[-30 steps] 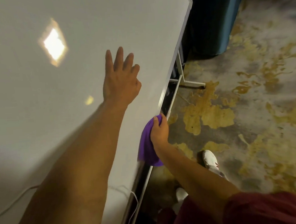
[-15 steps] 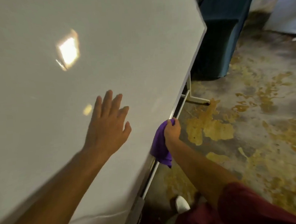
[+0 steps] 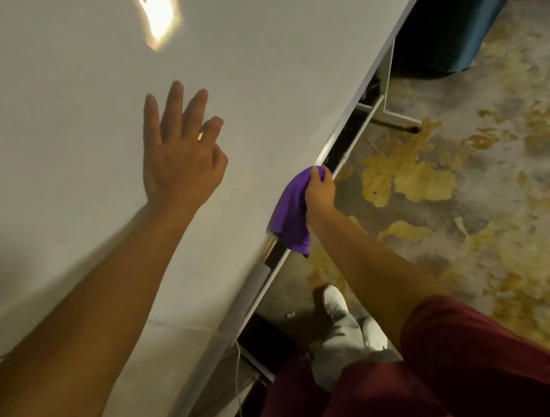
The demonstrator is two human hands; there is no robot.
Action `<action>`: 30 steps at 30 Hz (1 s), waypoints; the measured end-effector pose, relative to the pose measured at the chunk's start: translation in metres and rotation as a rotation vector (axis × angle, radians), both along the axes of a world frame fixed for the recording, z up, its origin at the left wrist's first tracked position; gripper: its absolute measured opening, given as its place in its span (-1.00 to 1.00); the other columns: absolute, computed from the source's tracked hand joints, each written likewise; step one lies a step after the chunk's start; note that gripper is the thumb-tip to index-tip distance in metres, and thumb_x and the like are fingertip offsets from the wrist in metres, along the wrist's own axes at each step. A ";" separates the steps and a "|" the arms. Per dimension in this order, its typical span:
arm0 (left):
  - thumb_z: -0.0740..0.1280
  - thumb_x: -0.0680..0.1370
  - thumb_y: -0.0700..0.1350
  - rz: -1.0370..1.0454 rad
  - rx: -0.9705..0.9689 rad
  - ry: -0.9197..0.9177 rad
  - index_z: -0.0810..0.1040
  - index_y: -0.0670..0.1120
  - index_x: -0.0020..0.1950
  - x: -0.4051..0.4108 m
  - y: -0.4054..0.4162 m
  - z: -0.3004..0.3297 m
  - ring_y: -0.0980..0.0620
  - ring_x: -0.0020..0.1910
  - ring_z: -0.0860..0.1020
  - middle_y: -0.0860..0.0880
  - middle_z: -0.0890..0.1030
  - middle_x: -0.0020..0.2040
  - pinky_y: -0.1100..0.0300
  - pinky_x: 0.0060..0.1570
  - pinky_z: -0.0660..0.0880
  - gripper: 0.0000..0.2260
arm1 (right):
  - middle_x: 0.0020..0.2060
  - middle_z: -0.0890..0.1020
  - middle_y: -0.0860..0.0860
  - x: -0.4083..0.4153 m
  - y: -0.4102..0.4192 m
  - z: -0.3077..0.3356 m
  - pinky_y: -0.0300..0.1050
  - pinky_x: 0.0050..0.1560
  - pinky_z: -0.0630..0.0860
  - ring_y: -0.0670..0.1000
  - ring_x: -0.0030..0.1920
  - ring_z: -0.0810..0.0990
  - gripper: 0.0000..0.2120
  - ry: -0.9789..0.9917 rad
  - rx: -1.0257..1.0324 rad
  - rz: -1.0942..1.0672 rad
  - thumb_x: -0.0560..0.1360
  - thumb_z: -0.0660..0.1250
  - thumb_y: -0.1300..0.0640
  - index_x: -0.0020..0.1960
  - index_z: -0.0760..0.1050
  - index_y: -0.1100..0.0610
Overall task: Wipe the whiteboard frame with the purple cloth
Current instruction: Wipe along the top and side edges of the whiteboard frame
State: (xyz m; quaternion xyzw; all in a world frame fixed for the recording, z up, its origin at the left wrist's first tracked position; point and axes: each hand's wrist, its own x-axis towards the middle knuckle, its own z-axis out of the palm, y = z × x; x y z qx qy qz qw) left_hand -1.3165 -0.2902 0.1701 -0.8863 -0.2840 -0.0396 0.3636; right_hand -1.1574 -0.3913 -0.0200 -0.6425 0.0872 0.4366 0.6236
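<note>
**Cloth held against the whiteboard's lower edge**

Compared with half a second ago, the left hand sits higher on the whiteboard, and its fingers are spread wider, pointing toward 12 o'clock. The bright glare patch has slid up to the top of the view. The right hand and its cloth remain on the same stretch of frame, though the view has tilted so that a white shoe and grey trouser leg now show at 6 o'clock.

The purple cloth lies at 8 o'clock from the right hand's fingers, which are curled tightly shut over its top fold. The cloth is pinched between those fingers and the whiteboard frame, touching the frame's silver rim. Its loose end hangs down toward 6 o'clock, past the wrist.

The left hand holds nothing; its palm is flat against the board, open, with a ring on one finger.

The cloth is a solid, deep purple, soft and bunched, with folds running along its length and a ragged lower corner. The frame runs diagonally from 1 o'clock to 7 o'clock, above a stained floor.
</note>
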 end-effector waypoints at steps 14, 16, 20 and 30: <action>0.18 0.69 0.11 -0.032 0.051 -0.038 0.37 -0.03 0.56 0.000 0.002 -0.005 -0.29 0.72 0.06 -0.13 0.17 0.72 -0.35 0.64 0.01 -0.53 | 0.36 0.43 0.05 -0.109 -0.030 -0.010 0.28 0.38 0.35 0.19 0.39 0.39 -0.56 0.052 -0.014 0.128 0.67 0.05 -0.15 0.51 0.22 -0.08; 0.20 0.69 0.07 -0.057 0.027 -0.070 0.39 -0.06 0.55 -0.004 0.005 -0.003 -0.30 0.71 0.07 -0.14 0.19 0.71 -0.36 0.65 0.01 -0.55 | 0.38 0.41 0.09 -0.124 -0.034 -0.010 0.26 0.39 0.35 0.21 0.39 0.39 -0.54 0.057 -0.024 0.169 0.66 0.06 -0.16 0.51 0.24 -0.05; 0.22 0.67 0.07 -0.079 0.007 -0.076 0.44 -0.08 0.52 -0.009 0.003 0.003 -0.30 0.70 0.10 -0.15 0.24 0.69 -0.36 0.65 0.02 -0.55 | 0.28 0.51 0.13 -0.129 -0.041 -0.009 0.17 0.33 0.46 0.19 0.27 0.50 -0.59 0.016 0.017 0.253 0.65 0.13 -0.14 0.41 0.39 0.04; 0.24 0.68 0.10 -0.301 -0.262 0.059 0.52 -0.02 0.53 -0.094 -0.029 0.003 -0.23 0.71 0.15 -0.13 0.30 0.68 -0.33 0.67 -0.01 -0.56 | 0.23 0.59 0.21 -0.164 -0.081 -0.012 0.14 0.34 0.45 0.16 0.19 0.57 -0.70 0.019 0.155 0.078 0.66 0.20 0.11 0.35 0.50 0.15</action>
